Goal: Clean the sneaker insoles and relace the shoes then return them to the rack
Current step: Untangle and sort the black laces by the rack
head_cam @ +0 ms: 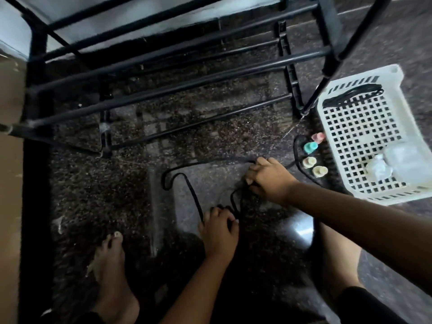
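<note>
Relacing stage — the black lace (pixel 194 197) lies looped on the floor before the rack (pixel 37 66); right hand (pixel 266 181) fingers curl round one run; left hand (pixel 219 228) pinches another; next move calls for freeing an end — no shoe visible.

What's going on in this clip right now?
A person on the floor handles a loose black shoelace with both hands: the left hand holds it close in, the right hand grips it farther out. The black shoe rack stands ahead; no shoe is in view. A white basket on the right holds another lace, four small bottles beside it.
</note>
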The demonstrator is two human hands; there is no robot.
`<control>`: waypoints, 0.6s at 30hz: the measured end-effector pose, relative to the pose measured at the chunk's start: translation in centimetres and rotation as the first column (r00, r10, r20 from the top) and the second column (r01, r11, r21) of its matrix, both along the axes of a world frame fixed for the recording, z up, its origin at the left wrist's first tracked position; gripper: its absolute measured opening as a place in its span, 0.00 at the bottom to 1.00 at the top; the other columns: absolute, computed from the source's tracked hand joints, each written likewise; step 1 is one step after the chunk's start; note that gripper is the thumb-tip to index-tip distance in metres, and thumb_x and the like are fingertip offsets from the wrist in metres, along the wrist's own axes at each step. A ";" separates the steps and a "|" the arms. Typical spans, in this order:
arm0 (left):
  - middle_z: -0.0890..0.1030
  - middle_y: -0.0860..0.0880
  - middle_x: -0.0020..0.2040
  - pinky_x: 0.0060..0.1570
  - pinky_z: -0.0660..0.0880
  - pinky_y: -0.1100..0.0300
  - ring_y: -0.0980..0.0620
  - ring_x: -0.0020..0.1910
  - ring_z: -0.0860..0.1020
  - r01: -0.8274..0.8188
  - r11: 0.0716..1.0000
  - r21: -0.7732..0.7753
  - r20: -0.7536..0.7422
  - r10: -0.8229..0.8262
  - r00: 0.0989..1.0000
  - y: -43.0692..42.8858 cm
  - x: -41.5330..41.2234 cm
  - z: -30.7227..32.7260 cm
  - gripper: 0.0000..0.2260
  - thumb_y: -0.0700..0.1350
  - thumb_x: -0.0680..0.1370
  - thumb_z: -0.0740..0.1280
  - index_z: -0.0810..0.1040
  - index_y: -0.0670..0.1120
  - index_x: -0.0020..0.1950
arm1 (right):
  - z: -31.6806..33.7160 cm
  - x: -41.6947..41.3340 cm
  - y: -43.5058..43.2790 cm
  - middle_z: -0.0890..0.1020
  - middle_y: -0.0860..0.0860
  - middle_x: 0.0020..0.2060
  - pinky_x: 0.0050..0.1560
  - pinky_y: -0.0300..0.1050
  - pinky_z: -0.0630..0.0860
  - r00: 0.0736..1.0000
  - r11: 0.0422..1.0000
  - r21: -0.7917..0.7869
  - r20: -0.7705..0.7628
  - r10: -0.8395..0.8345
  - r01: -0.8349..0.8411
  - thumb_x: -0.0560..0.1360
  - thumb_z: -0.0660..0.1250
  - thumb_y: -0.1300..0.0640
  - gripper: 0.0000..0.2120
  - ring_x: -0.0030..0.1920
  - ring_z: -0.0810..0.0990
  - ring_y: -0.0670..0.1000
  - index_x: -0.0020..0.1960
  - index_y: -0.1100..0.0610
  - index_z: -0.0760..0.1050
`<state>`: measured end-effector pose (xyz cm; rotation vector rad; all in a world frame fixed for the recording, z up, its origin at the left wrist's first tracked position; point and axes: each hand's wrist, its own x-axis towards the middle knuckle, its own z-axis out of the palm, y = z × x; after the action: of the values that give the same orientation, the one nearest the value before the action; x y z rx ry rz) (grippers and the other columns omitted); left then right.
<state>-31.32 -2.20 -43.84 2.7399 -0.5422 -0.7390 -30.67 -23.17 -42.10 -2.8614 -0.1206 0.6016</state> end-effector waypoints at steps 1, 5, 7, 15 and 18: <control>0.77 0.55 0.48 0.57 0.67 0.50 0.50 0.54 0.71 -0.024 0.999 -0.046 -0.040 0.022 0.999 0.3 0.7 0.5 0.05 0.52 0.76 0.66 0.74 0.54 0.41 | 1.0 0.3 0.2 0.80 0.51 0.43 0.48 0.47 0.68 0.998 0.994 0.092 -0.007 -0.065 0.065 0.70 0.56 0.46 0.14 0.51 0.72 0.54 0.46 0.51 0.76; 0.77 0.56 0.37 0.44 0.72 0.57 0.56 0.40 0.76 -0.151 0.930 -0.334 -0.324 0.038 0.945 1.7 4.2 4.4 0.08 0.51 0.75 0.67 0.69 0.58 0.38 | 6.7 1.6 1.7 0.80 0.52 0.43 0.46 0.42 0.66 0.975 0.881 0.418 -0.102 -0.199 0.223 0.76 0.64 0.54 0.04 0.49 0.78 0.54 0.48 0.55 0.72; 0.78 0.55 0.39 0.41 0.71 0.61 0.54 0.40 0.77 -0.195 0.890 -0.412 -0.427 0.000 0.904 2.0 5.7 7.1 0.08 0.46 0.72 0.66 0.68 0.57 0.43 | 10.7 2.5 2.9 0.78 0.47 0.37 0.41 0.39 0.68 0.966 0.791 0.555 -0.147 -0.213 0.259 0.76 0.66 0.58 0.03 0.42 0.78 0.50 0.50 0.54 0.75; 0.74 0.52 0.49 0.42 0.73 0.69 0.58 0.46 0.75 -0.109 0.574 -0.811 -0.130 0.005 0.992 3.1 10.1 26.5 0.22 0.52 0.67 0.72 0.64 0.53 0.53 | 31.5 4.3 7.3 0.78 0.52 0.32 0.37 0.45 0.71 0.974 0.623 0.772 0.018 -0.226 0.130 0.76 0.67 0.59 0.05 0.33 0.74 0.47 0.42 0.55 0.76; 0.77 0.56 0.39 0.38 0.73 0.60 0.58 0.38 0.77 0.097 0.509 -0.855 0.074 -0.066 0.995 4.4 10.3 34.2 0.10 0.51 0.74 0.64 0.69 0.53 0.53 | 37.9 3.7 8.5 0.76 0.51 0.30 0.36 0.39 0.68 0.955 0.552 0.828 0.074 -0.288 0.102 0.77 0.66 0.62 0.06 0.32 0.72 0.45 0.41 0.59 0.76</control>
<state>-20.98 2.22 -9.67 1.7698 -0.7855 -0.2816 -27.02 -14.63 -4.17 -1.9480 -0.0761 0.1179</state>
